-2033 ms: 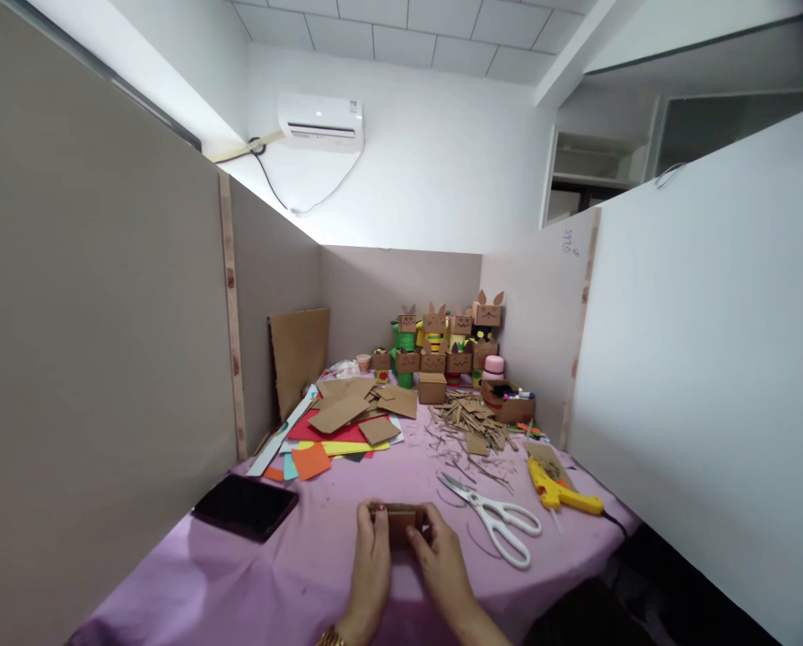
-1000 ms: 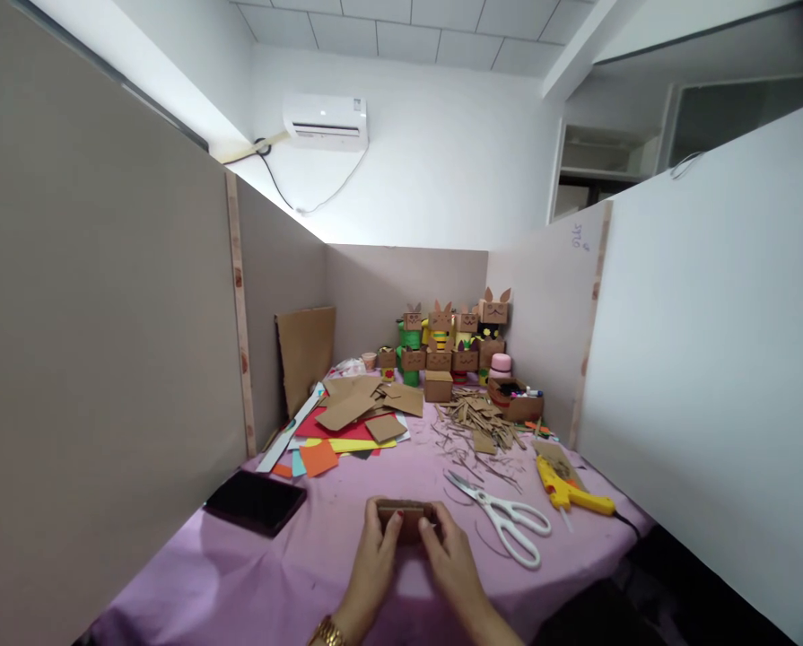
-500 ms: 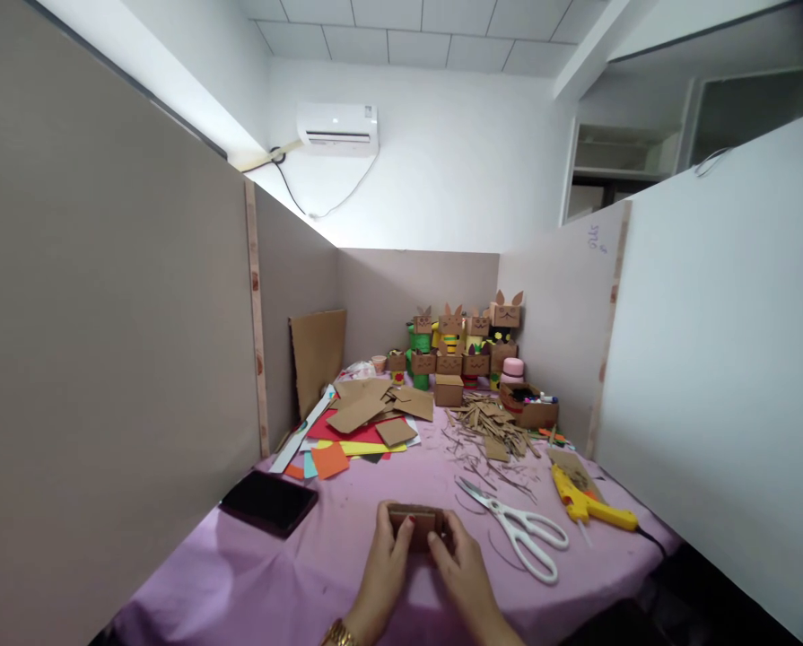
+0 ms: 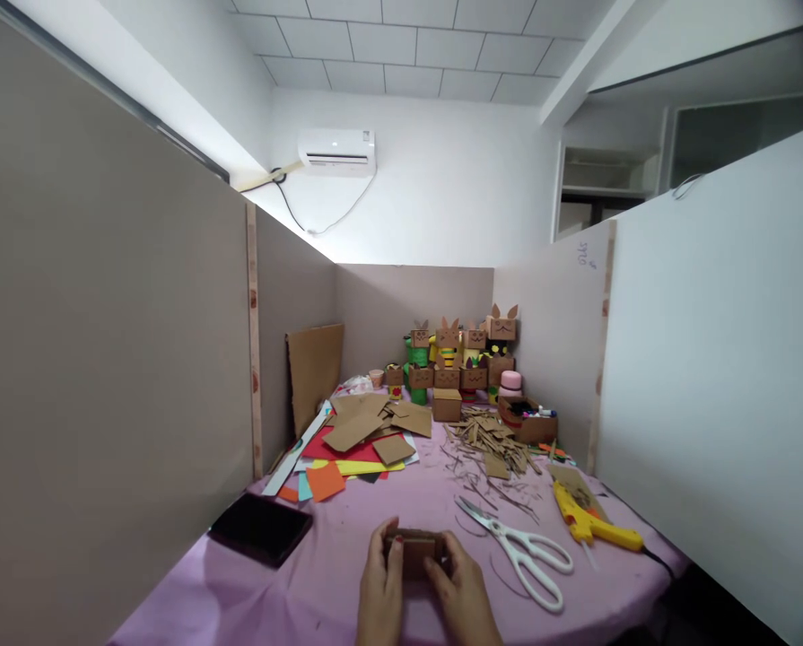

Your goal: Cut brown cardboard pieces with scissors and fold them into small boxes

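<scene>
A small brown cardboard box [image 4: 417, 558] is held low over the front of the table between both hands. My left hand [image 4: 382, 574] grips its left side, with the thumb lying along the near face. On the right side, my right hand [image 4: 460, 583] is wrapped round it, thumb against the lower right of the near face. Fingers behind the box are mostly hidden. White-handled scissors [image 4: 519, 552] lie just to the right of my right hand, blades pointing away to the left.
A yellow glue gun [image 4: 593, 525] lies at the right, a black tablet-like device [image 4: 261, 529] at the left. Farther back are cardboard sheets [image 4: 353, 422], coloured paper [image 4: 325, 482], a heap of cardboard strips [image 4: 492, 435], a box of pens [image 4: 528, 422] and several cardboard animal figures [image 4: 448, 339]. Partitions [image 4: 414, 287] surround the table.
The view has tilted up a little, so everything sits lower in the picture. Both hands still hold the box; the left thumb has shifted left along its near face.
</scene>
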Motion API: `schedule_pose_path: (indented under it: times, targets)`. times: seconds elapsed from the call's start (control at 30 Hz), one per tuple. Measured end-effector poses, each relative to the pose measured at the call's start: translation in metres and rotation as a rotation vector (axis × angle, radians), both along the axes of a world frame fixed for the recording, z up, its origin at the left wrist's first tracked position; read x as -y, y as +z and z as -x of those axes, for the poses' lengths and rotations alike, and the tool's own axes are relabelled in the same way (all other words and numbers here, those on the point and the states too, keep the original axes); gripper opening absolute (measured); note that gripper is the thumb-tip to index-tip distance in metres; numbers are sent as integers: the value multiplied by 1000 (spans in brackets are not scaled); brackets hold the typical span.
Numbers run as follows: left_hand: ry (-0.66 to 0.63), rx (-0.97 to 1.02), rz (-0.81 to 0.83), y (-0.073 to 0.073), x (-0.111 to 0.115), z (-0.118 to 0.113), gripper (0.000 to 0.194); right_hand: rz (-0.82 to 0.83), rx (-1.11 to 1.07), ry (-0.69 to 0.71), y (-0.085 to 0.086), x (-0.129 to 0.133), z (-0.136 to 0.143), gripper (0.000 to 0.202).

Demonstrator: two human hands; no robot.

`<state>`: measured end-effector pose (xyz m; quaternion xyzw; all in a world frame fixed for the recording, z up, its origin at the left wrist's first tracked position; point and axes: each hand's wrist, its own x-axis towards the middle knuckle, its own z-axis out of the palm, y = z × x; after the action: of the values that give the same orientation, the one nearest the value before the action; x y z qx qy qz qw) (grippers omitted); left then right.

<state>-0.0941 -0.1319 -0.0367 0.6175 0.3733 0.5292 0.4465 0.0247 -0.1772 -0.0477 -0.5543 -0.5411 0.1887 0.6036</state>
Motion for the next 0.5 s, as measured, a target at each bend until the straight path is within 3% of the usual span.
schedule_pose_path:
  times: [0.27, 0.5]
  targets:
    - [-27, -119, -121, 0, -10, 6, 30, -11, 35, 4, -11, -8, -4, 13]
    - [-52, -413, -358, 12, -26, 17, 38, -55, 59, -22, -21, -19, -7, 12]
